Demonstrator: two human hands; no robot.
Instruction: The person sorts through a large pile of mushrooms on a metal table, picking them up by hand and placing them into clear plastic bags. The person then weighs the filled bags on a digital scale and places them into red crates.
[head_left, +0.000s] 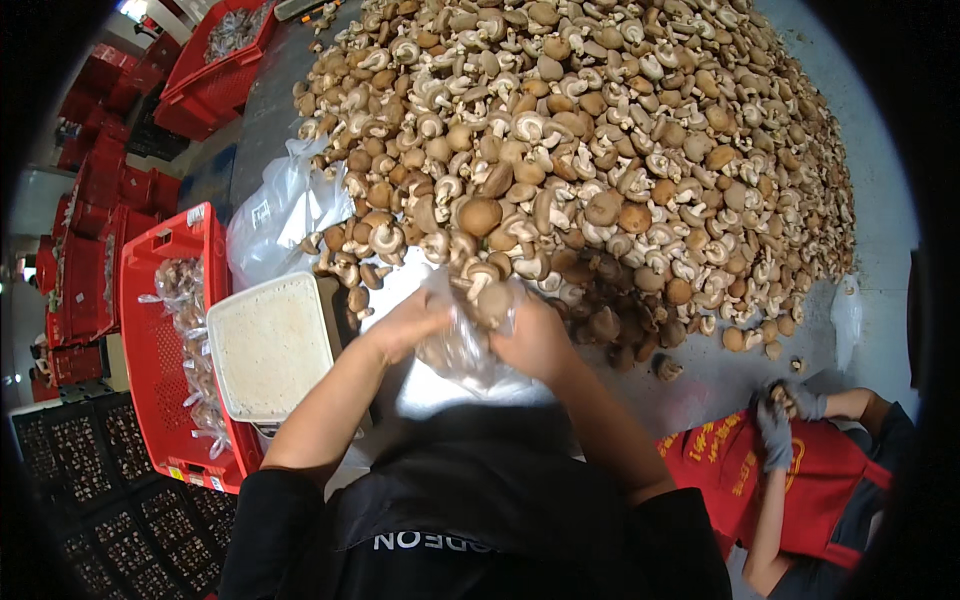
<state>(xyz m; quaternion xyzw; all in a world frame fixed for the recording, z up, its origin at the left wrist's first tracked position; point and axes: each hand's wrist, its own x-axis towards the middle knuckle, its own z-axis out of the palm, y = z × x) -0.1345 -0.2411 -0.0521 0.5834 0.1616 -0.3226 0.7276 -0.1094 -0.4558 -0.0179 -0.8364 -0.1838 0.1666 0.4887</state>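
Note:
My left hand (412, 326) and my right hand (531, 337) grip the two sides of a clear plastic bag (457, 356) at the table's near edge. Mushrooms fill part of it, and a brown-capped mushroom (493, 304) shows at its mouth between my hands. Both hands are somewhat blurred. Just beyond the bag rises a large heap of shiitake mushrooms (600, 142). A weighing scale with a pale square tray (271, 346) stands to the left of my left hand. Behind the scale lies a stack of plastic bags (281, 210).
A red plastic crate (135, 300) at the left holds several bagged portions of mushrooms (196, 345). Another red crate (202, 82) stands farther back. Black trays (112, 480) lie lower left. At right, a co-worker's gloved hands (784, 416) hold a mushroom near the table edge.

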